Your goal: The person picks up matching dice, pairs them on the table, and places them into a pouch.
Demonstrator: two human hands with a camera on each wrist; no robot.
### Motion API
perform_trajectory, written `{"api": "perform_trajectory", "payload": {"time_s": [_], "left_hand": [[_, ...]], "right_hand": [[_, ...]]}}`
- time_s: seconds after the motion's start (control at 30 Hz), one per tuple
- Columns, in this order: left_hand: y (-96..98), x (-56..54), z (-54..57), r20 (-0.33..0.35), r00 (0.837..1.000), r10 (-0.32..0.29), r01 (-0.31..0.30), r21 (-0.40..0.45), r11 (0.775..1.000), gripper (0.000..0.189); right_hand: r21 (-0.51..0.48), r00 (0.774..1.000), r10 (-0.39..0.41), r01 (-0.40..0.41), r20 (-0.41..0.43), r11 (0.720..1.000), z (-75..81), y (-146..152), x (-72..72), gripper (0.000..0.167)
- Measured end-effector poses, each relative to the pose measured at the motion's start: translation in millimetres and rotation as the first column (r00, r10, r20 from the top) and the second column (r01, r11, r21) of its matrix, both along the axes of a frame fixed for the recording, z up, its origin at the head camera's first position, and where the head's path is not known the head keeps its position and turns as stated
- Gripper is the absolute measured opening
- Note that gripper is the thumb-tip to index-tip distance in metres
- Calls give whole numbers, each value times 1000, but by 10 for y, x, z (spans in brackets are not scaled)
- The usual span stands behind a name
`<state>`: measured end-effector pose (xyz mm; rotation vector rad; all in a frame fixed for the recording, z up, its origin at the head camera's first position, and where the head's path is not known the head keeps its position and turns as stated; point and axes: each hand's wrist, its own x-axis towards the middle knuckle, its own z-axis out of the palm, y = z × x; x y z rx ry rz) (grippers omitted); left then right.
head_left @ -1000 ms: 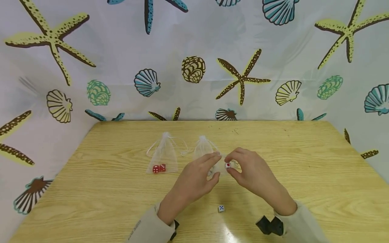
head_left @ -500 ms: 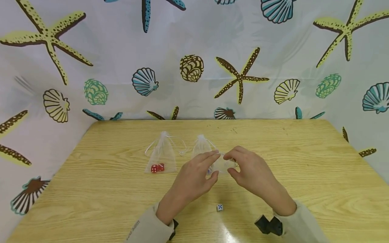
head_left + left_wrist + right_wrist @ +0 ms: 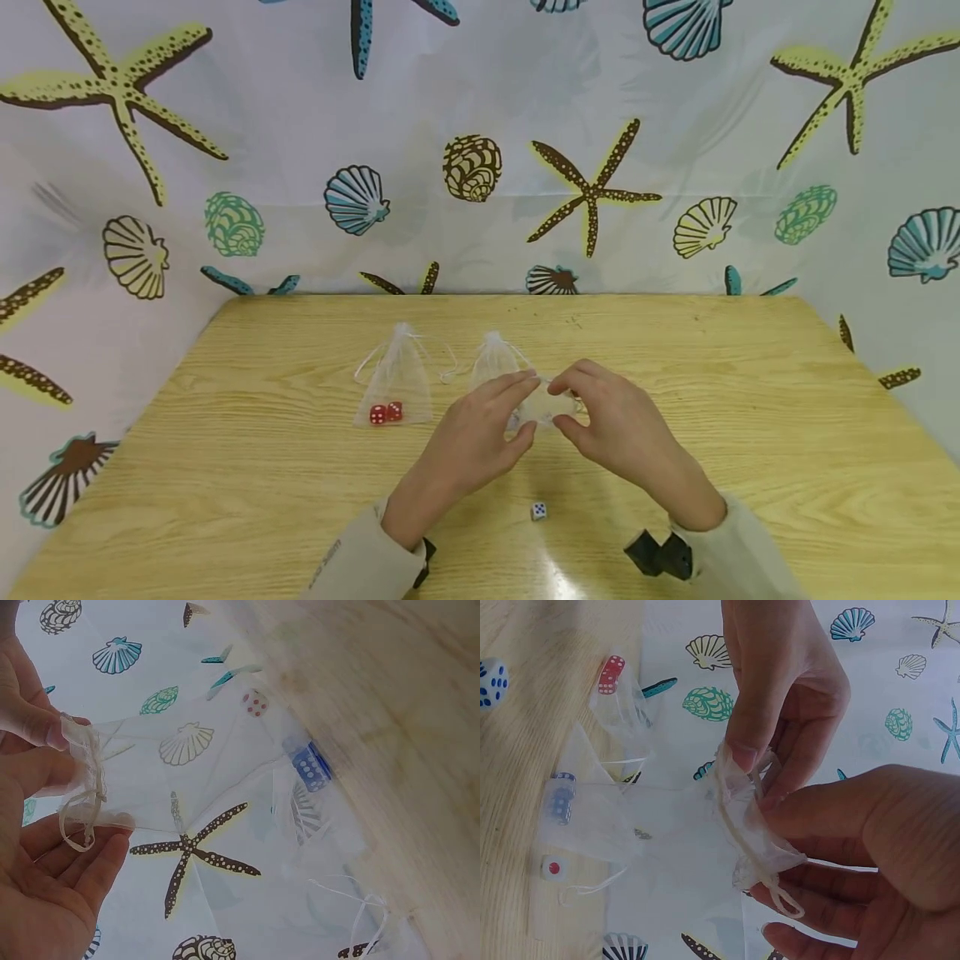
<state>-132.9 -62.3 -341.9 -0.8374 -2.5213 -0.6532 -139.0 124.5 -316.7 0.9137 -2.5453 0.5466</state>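
Note:
In the head view my left hand [image 3: 476, 437] and right hand [image 3: 615, 425] face each other above the table. Between them hangs a sheer white drawstring pouch [image 3: 679, 832]. Thumb and fingers of my left hand pinch one side of its gathered mouth, and those of my right hand grip the other side, with the cord loop [image 3: 786, 900] dangling beside them. Low in this pouch is a white die with red pips [image 3: 255, 702], a single red dot showing in the right wrist view. A white die with blue pips [image 3: 538, 511] lies on the table nearer me.
Behind my hands, a second sheer pouch [image 3: 493, 358] holds blue dice [image 3: 562, 799]. Farther left lies a third pouch [image 3: 401, 375] with two red dice [image 3: 386, 412] inside. A shell-print cloth [image 3: 420, 217] stands along the back of the wooden table [image 3: 225, 483].
One second ago my right fingers pinched the white die with the red dot above the pouch. They have let it go, and it is now down inside. Both hands stay nearly in place.

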Motion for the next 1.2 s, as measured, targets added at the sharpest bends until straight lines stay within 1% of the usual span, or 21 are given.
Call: {"api": "perform_trajectory", "payload": {"time_s": [0.13,0.37,0.5,0.6,0.8,0.9,0.97,1.13,1.2], "left_hand": [[14,-13,-14,14,1000,-2,2,-7,1000,45],[10,-34,-35,8,1000,-8,8,-1,1000,45],[-2,-33,-33,19,1000,-2,2,0,1000,45],[-13,-38,-34,28,1000,9,-9,0,1000,46],[-26,-66,-48,35,999,16,-16,3,1000,45],[-30,-79,-57,26,1000,18,-18,5,1000,45],[-33,-81,-61,26,1000,17,-17,10,1000,45],[-50,-95,-62,39,999,17,-17,9,1000,45],[-59,-103,-62,40,999,19,-19,4,1000,45]], "right_hand": [[0,1000,-11,11,6,1000,21,42,37,25],[-8,999,-25,25,37,1000,63,130,148,25],[-40,995,24,-20,95,999,40,174,209,25],[-66,984,83,-74,155,995,-14,189,236,25],[-98,946,172,-151,274,984,-186,169,241,24],[-106,919,205,-179,337,978,-287,141,234,23],[-103,901,210,-184,381,977,-356,115,226,23],[-87,856,194,-174,479,981,-495,38,194,22],[-80,844,189,-172,502,982,-533,9,183,22]]}}
